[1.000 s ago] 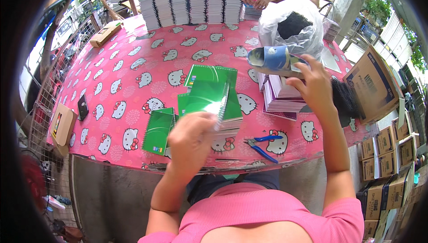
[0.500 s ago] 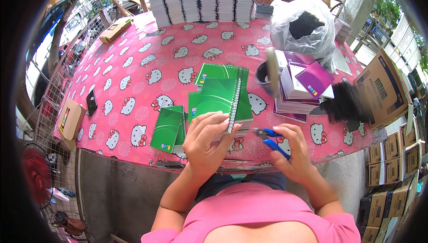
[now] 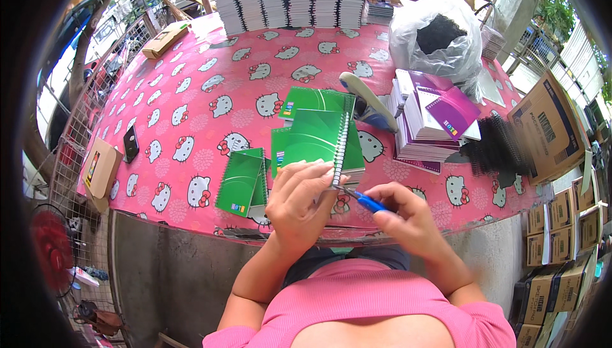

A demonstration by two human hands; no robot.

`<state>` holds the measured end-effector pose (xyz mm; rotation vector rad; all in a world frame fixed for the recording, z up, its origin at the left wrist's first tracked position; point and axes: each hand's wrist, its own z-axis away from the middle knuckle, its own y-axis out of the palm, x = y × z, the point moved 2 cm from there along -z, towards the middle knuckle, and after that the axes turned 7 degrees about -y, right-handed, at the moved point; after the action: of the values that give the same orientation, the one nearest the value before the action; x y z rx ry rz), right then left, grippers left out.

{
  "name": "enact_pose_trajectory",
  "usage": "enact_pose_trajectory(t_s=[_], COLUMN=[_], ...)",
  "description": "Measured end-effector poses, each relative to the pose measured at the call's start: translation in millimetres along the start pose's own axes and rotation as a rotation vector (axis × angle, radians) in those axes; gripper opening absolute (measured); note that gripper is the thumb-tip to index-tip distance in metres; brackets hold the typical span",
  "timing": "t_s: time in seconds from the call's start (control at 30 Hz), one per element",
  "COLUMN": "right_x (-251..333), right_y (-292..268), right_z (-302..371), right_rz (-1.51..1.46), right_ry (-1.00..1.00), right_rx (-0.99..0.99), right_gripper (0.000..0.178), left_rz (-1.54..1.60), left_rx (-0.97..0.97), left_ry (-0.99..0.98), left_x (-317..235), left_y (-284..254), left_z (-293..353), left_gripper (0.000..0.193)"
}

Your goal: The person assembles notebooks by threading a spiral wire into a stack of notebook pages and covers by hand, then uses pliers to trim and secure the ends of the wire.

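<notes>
Pink tablecloth printed with white cat faces covers the table I view remotely, outdoors in daylight. Near its front edge, the left hand grasps a green-covered, spiral-bound notebook at its spine's lower end, above other green spiral notebooks. The right hand has its fingers closed around blue-handled metal pliers, tips at that same end; I cannot tell whether they touch the coil. Purple-covered notebooks lie stacked to the right.
</notes>
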<state>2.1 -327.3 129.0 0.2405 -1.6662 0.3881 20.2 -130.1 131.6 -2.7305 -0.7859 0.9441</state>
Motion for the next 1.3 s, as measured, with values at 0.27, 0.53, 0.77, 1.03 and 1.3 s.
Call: enact_pose_trajectory(t_s=[0.27, 0.53, 0.77, 1.03, 1.3], right_x=[-49.1, -44.9, 8.2, 35.7, -3.8], right_y=[-16.9, -56.7, -138.7, -131.3, -31.1], right_z=[8.8, 19.5, -18.6, -67.2, -101.0], right_rz=[0.451, 1.129, 1.445, 1.488, 0.650], right_ry=[-0.265, -0.557, -0.640, -0.502, -0.322], right_rx=[-0.121, -0.238, -0.438, -0.292, -0.291], right_gripper=[0.039, 0.058, 0.027, 0.014, 0.058], left_rz=[-0.019, -0.373, -0.663, -0.119, 0.081], left_rx=[-0.289, -0.349, 0.637, 0.333, 0.264], left_ry=[0.039, 0.105, -0.146, -0.400, -0.475], left_x=[24.9, 57.2, 179.1, 114.2, 42.3], left_y=[-40.1, -148.8, -70.3, -57.6, -36.2], left_z=[-16.3, -57.4, 13.7, -67.1, -70.4], left_gripper=[0.021, 0.025, 0.036, 0.036, 0.031])
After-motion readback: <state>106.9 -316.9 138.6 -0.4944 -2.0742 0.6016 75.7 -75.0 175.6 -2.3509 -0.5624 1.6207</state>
